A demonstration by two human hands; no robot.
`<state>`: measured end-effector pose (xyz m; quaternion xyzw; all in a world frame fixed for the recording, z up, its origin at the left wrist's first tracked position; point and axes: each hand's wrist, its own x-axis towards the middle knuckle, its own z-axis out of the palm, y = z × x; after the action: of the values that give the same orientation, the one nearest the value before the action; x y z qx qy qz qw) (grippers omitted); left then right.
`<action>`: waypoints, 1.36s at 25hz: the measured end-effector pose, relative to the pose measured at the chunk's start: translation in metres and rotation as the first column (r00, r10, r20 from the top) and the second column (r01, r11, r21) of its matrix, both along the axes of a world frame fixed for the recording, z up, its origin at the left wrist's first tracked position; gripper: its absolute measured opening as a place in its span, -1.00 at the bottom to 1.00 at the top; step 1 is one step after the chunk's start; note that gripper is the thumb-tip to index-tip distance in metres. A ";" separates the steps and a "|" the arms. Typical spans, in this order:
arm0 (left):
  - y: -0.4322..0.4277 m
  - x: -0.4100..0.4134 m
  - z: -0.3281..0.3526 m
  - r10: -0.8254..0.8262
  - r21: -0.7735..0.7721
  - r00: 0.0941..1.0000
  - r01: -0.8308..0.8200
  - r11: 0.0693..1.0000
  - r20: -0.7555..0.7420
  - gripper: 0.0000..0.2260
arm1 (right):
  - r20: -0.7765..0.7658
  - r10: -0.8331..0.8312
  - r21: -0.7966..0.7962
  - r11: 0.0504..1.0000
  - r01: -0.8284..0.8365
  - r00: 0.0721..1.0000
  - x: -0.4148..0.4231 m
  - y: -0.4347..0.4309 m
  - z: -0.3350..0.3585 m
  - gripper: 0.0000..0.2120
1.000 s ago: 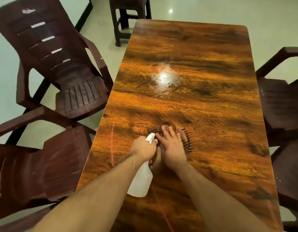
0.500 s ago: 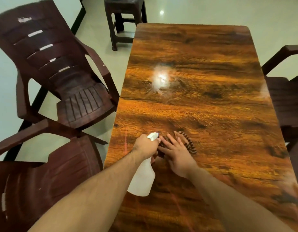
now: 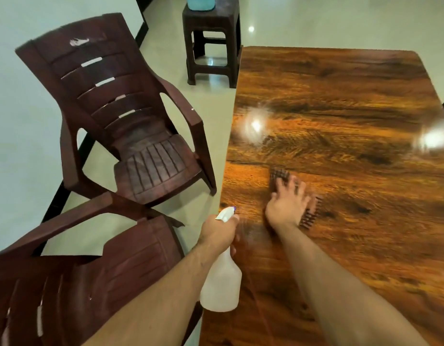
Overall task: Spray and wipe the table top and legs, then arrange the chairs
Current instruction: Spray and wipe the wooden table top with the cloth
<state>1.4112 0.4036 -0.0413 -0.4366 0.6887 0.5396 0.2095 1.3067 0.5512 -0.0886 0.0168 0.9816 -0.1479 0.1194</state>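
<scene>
Counter (image 3: 340,108) wiping is, by my reading, the step you are on. The counter runs ahead of you and to your right, glossy, with bright glare patches that may be wet spray. Your right hand (image 3: 287,203) lies on the dark ribbed cloth (image 3: 280,174) towards the counter's left side. Its fingers (image 3: 294,186) are spread nearly straight and press down on the cloth rather than curl round it, and the forearm stretches forward over the wood. To do this well, work in overlapping strokes from the left edge across to the right. Press through the whole palm so the cloth cannot slip out from under you, and carry each pass over the rim. Your left hand (image 3: 217,229) grips the spray bottle (image 3: 222,285) by its neck, fingers wrapped round it and nozzle pointing forward. The bottle's body hangs below the wrist, right at the counter's left edge. Hold it out of the cloth's path, and mind the near plastic chair (image 3: 78,283) close on your left.
</scene>
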 end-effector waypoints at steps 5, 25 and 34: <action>-0.031 0.010 0.006 0.001 0.066 0.998 0.003 0.998 -0.067 -0.73 | -0.036 0.848 -0.186 0.514 -0.838 0.528 0.022 0.011 0.000 -0.52; -0.075 0.003 0.002 -0.117 0.070 0.980 0.129 0.989 -0.159 -0.76 | -0.024 0.305 -0.015 0.952 -0.306 0.952 -0.018 -0.076 -0.004 -0.49; -0.049 0.048 0.008 -0.385 0.024 0.922 0.387 0.922 -0.045 -0.73 | -0.020 0.462 -0.199 0.867 -0.456 0.887 0.040 0.050 -0.008 -0.46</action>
<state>1.4594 0.3543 -0.0332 -0.2783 0.7564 0.5074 0.3050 1.3471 0.6008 -0.0969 -0.2269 0.9360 -0.2118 0.1660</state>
